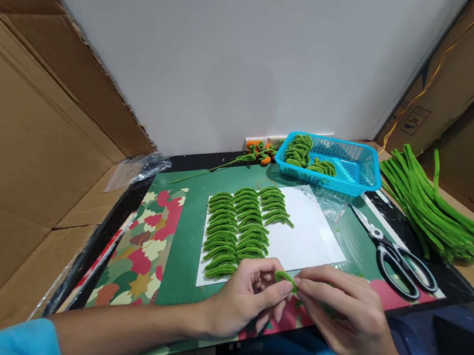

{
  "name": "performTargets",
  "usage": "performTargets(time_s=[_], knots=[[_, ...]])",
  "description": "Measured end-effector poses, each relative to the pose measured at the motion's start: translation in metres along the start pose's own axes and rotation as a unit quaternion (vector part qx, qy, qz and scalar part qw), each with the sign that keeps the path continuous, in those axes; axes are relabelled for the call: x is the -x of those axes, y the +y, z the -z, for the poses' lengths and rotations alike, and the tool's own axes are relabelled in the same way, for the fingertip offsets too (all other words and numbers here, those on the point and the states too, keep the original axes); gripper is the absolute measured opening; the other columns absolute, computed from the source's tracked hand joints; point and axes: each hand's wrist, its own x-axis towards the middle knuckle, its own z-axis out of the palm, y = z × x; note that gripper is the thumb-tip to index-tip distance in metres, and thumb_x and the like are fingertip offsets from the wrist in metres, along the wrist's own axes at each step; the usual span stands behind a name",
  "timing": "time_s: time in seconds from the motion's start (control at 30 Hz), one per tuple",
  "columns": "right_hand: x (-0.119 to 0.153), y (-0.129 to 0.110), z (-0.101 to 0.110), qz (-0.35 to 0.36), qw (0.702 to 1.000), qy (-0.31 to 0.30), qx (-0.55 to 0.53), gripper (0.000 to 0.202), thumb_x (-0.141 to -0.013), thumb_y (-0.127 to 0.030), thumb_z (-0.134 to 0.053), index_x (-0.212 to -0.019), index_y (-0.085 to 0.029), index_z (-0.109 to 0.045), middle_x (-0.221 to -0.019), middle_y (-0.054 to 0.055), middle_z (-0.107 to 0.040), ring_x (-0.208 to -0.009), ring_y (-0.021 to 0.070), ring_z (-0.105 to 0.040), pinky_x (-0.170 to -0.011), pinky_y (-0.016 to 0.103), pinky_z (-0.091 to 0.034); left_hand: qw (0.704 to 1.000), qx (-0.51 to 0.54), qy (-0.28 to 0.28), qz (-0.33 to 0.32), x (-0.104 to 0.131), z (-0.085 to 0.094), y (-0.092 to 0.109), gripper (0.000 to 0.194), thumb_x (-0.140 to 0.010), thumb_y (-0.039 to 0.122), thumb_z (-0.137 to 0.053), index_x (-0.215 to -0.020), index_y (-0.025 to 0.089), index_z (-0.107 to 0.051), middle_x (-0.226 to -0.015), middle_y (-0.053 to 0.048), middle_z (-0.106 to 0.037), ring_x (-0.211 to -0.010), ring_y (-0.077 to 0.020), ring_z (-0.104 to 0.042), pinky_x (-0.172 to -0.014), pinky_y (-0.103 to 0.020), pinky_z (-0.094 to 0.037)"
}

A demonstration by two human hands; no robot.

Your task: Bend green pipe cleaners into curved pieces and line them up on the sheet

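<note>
Right at the near edge of the worktop (204, 159), here's the action: left hand (251, 298) and right hand (345, 306) both pinch one curled green pipe-cleaner piece (281, 275), thumbs against fingertips, a snug grip at either side! Good form here, I'd judge, means steadying the curve with the left, working the ends with the right fingertips, and pressing lightly so the fuzz isn't crushed (that hidden wire surely holds any kink). Just beyond, the white sheet (307, 229) carries slim green pipe-cleaner leaves (222, 236) in three columns, the third shorter: a handy pattern for matching the bend. Over by the right edge, open-bladed scissors (375, 232); past them, at the far right corner, a bundle of uncurled pipe cleaners (436, 213). And along the far edge, a blue basket (329, 183) with more leaves!
</note>
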Motion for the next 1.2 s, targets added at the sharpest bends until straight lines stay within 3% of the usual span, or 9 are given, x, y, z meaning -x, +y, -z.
performTargets(time_s=[0.27,0.6,1.0,1.1,1.2], knots=[[0.000,-0.002,-0.003,-0.010,1.000,-0.017,0.021,0.021,-0.103,-0.010,-0.068,-0.121,-0.019,-0.070,-0.109,0.010,-0.081,-0.093,0.0206,-0.080,-0.076,0.027,-0.060,1.000,0.008,0.019,-0.014,-0.001,0.001,-0.002,0.040,-0.103,0.054,-0.071,-0.091,0.017,-0.060,-0.061,0.004,-0.063,-0.037,-0.0041,-0.048,-0.037,-0.013,-0.036],[-0.006,-0.009,-0.009,0.020,0.989,-0.032,0.143,0.017,-0.111,-0.012,-0.053,-0.108,-0.017,-0.069,-0.102,0.012,-0.082,-0.084,0.0223,-0.080,-0.071,0.031,-0.056,1.000,0.005,0.028,-0.004,-0.001,0.001,0.000,0.047,-0.102,0.060,-0.069,-0.084,0.017,-0.058,-0.056,0.004,-0.059,-0.035,-0.0035,-0.040,-0.035,-0.014,-0.028],[-0.005,-0.009,-0.013,-0.011,0.993,-0.055,0.104,0.017,-0.109,-0.009,-0.052,-0.112,-0.018,-0.065,-0.099,0.009,-0.076,-0.079,0.0205,-0.073,-0.067,0.030,-0.052,0.999,0.002,0.041,-0.001,0.000,0.001,0.000,0.054,-0.103,0.065,-0.064,-0.082,0.016,-0.059,-0.056,0.004,-0.058,-0.036,-0.0029,-0.037,-0.036,-0.015,-0.026],[-0.003,-0.008,-0.009,-0.029,0.996,-0.061,0.062,0.017,-0.109,-0.008,-0.052,-0.113,-0.020,-0.064,-0.099,0.007,-0.074,-0.079,0.0189,-0.071,-0.068,0.029,-0.050,0.998,0.015,0.054,-0.023,0.000,0.001,-0.001,0.047,-0.104,0.061,-0.065,-0.091,0.016,-0.060,-0.062,0.005,-0.060,-0.037,-0.0021,-0.039,-0.037,-0.013,-0.027],[-0.003,-0.010,-0.005,-0.052,0.996,-0.071,0.012,0.018,-0.108,-0.007,-0.052,-0.111,-0.021,-0.062,-0.093,0.004,-0.070,-0.075,0.0171,-0.067,-0.066,0.029,-0.047,0.994,0.030,0.077,-0.074,0.001,0.001,-0.003,0.038,-0.101,0.053,-0.074,-0.113,0.019,-0.062,-0.083,0.003,-0.067,-0.041,-0.0011,-0.048,-0.040,-0.013,-0.032]])
